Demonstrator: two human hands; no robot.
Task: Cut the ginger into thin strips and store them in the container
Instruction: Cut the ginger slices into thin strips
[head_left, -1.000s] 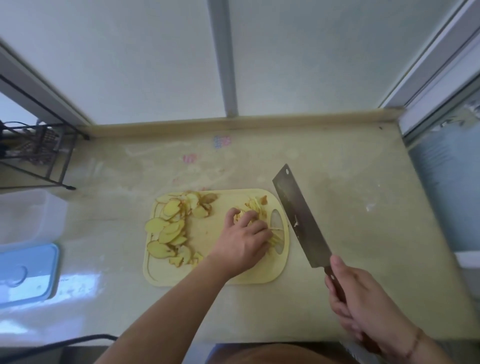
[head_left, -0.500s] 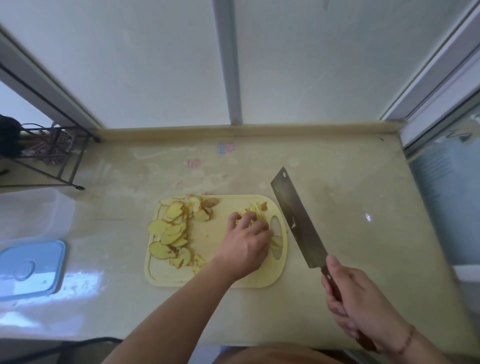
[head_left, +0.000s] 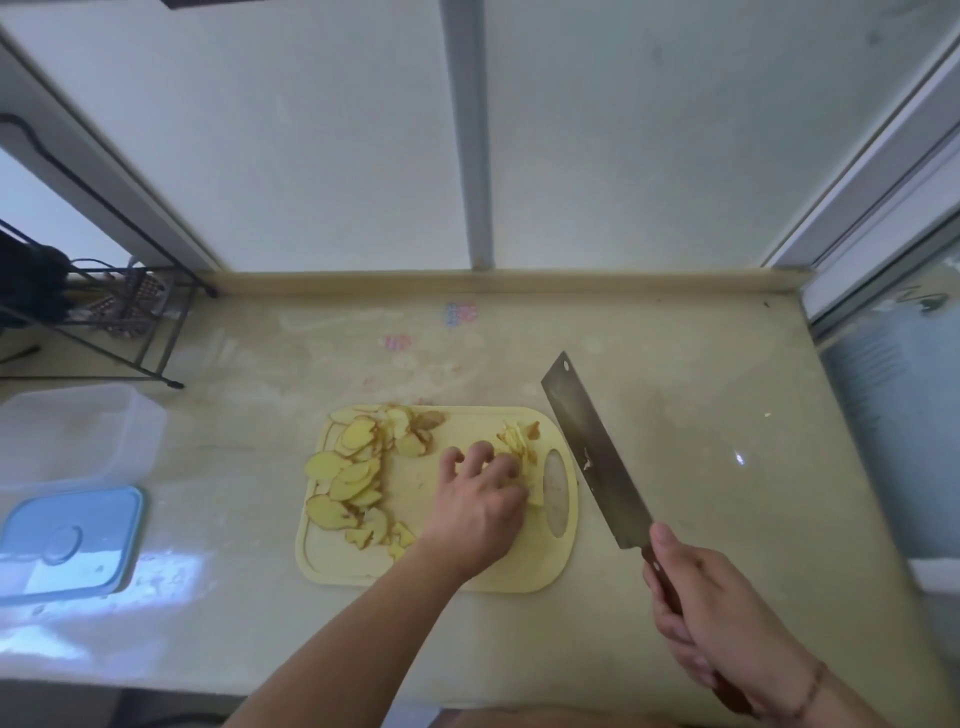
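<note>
On the cutting board, the left hand lies curled over the ginger strips at its right end, nearer them than the right hand gripping the cleaver, blade lengthwise just right.

Beige countertop, black wire rack at far left, frosted window panels behind, faint coloured stickers near the back edge
</note>
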